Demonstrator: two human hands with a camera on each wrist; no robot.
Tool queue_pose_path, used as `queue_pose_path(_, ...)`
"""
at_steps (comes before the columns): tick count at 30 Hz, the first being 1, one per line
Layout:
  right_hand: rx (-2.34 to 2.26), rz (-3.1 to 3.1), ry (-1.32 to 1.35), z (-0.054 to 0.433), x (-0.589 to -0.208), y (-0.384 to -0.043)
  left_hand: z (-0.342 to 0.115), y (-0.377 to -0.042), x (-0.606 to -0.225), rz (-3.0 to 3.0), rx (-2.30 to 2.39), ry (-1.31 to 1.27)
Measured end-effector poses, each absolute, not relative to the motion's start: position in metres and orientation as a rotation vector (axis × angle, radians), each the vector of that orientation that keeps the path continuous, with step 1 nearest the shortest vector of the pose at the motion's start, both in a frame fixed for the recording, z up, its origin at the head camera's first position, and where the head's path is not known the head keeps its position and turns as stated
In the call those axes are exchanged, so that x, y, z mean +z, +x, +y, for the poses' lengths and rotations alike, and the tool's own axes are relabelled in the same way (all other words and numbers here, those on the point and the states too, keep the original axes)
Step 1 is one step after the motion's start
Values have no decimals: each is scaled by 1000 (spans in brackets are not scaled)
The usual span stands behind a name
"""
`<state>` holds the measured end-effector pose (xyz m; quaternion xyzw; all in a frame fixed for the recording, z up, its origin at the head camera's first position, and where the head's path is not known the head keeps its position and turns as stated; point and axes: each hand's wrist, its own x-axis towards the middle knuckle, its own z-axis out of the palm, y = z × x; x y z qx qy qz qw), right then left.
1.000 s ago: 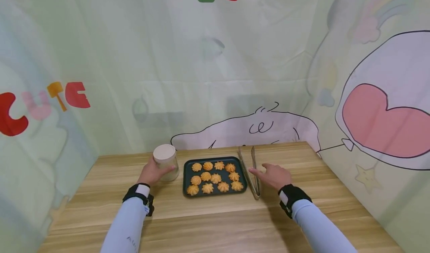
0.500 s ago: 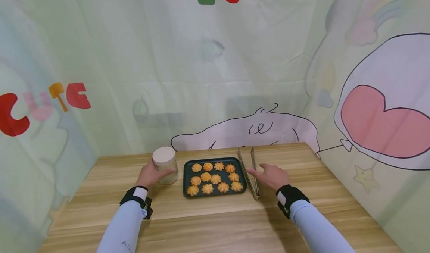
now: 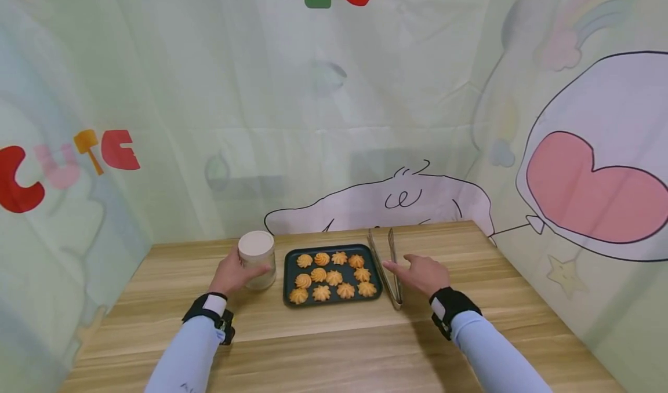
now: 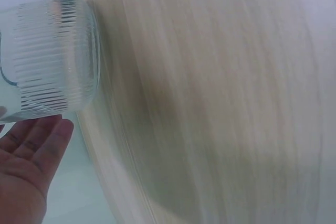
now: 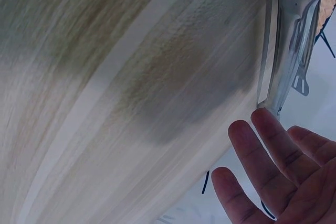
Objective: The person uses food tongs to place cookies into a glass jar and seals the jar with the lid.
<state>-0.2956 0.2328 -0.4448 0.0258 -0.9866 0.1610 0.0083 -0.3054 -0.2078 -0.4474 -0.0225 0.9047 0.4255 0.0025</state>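
Note:
My left hand (image 3: 229, 274) holds a clear glass jar (image 3: 267, 279) with a pale lid (image 3: 256, 244), its thumb across the front. Ribbed glass shows in the left wrist view, where the jar (image 4: 50, 56) stands beside straight fingers (image 4: 50, 148). To the right lies a dark tray (image 3: 334, 302) with several piped cookies (image 3: 334, 277) in rows. Metal tongs (image 3: 395, 301) lie along the tray's right side, arms spread. Over them is my right hand (image 3: 424, 274), thumb overlapping the tongs in the head view. The right wrist view shows its fingers (image 5: 273, 174) extended near the tongs (image 5: 294, 30).
A wood-grain table (image 3: 334, 352) carries everything. Printed curtains (image 3: 209, 91) with cartoon drawings hang behind it and along both sides. Black straps (image 3: 455, 309) with small cameras circle both wrists, over light blue sleeves (image 3: 493, 352).
The jar and left hand have shifted slightly toward me. My right hand stays about where it was over the tongs; tray and cookies have not moved.

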Motion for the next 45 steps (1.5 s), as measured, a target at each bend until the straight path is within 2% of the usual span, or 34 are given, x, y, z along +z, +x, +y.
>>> queue_pose_path(30, 506, -3079, 73, 232, -443, -289, -206, -290, -441, 2866, 1331, 47)
queue_pose_path(45, 619, -3039, 153, 205, -425, -279, -184, -263, -425, 2809, 1454, 183)
